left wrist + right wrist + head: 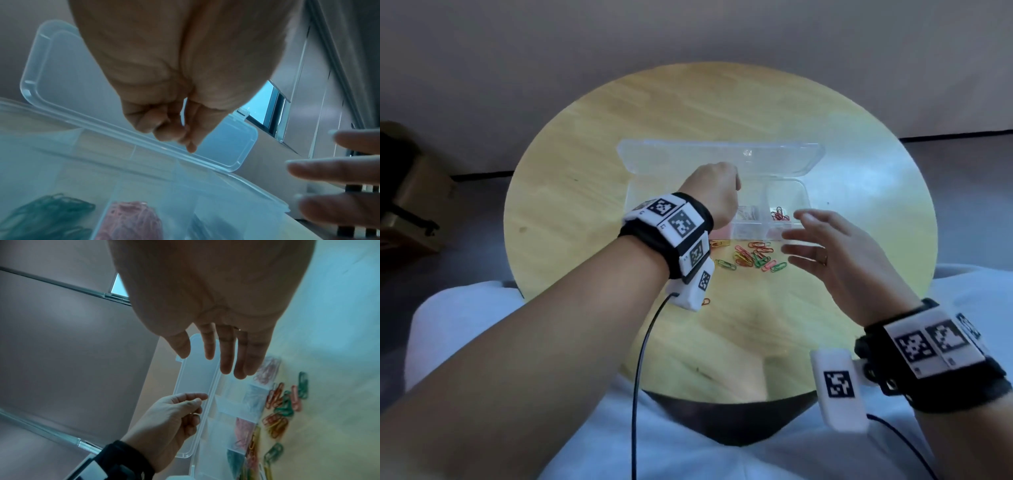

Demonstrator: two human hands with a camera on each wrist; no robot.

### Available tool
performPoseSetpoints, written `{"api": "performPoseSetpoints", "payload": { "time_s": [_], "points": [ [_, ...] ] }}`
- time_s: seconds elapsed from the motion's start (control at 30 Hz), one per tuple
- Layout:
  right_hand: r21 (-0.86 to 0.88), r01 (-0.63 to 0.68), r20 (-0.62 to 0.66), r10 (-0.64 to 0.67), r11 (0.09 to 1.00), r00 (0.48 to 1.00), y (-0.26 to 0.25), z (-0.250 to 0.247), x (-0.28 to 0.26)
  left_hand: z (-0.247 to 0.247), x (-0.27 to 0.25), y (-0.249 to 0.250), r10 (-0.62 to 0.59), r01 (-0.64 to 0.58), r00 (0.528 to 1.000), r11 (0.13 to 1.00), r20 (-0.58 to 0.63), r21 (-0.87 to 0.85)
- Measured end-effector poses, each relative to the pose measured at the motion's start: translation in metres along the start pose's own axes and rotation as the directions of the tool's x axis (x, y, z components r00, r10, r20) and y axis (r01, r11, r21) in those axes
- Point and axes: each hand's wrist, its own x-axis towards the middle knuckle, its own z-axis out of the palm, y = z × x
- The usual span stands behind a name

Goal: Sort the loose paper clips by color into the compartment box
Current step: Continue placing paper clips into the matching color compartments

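A clear compartment box (756,233) stands on the round wooden table (571,192), its lid (722,154) folded back. Red clips (779,215) and pale clips (750,214) lie in front compartments; the left wrist view shows green clips (47,216) and pink clips (129,222). Loose clips (753,255) of mixed colors lie just in front of the box. My left hand (732,186) hovers over the box's back row, fingers curled against the thumb (191,146); no clip shows between them. My right hand (801,236) hovers flat and spread by the box's right front corner, holding nothing.
One stray clip (705,301) lies nearer me, beside the left wrist camera. A cable (643,359) hangs from that wrist across the table's near edge. A brown box (410,205) sits on the floor at far left. My lap is right below the table.
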Motion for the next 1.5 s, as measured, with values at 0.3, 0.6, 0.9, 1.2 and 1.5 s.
{"api": "performPoseSetpoints", "payload": {
  "time_s": [0.3, 0.6, 0.9, 1.2, 1.5],
  "points": [
    [-0.149, 0.007, 0.075, 0.004, 0.989, 0.997, 0.014, -0.004, 0.002, -0.006, -0.033, -0.009, 0.139, -0.145, 0.986, 0.987, -0.092, -0.063],
    [-0.421, 0.078, 0.284, 0.049, 0.904, 0.958, 0.035, 0.013, -0.002, 0.014, -0.096, -0.048, -0.001, 0.006, 0.999, 0.993, 0.038, -0.122],
    [-0.668, 0.181, 0.248, -0.013, 0.722, 0.969, 0.061, 0.036, 0.001, 0.036, -0.091, -0.07, -0.093, 0.102, 0.992, 0.989, 0.09, -0.103],
    [-0.702, 0.138, 0.147, -0.047, 0.699, 0.988, 0.064, 0.035, 0.007, 0.046, -0.095, -0.062, -0.028, 0.021, 0.963, 0.999, 0.269, 0.029],
    [-0.836, 0.158, 0.139, -0.075, 0.525, 0.987, 0.057, 0.04, 0.008, 0.048, -0.096, -0.056, -0.068, 0.052, 0.956, 0.997, 0.286, 0.062]
  ]
}}
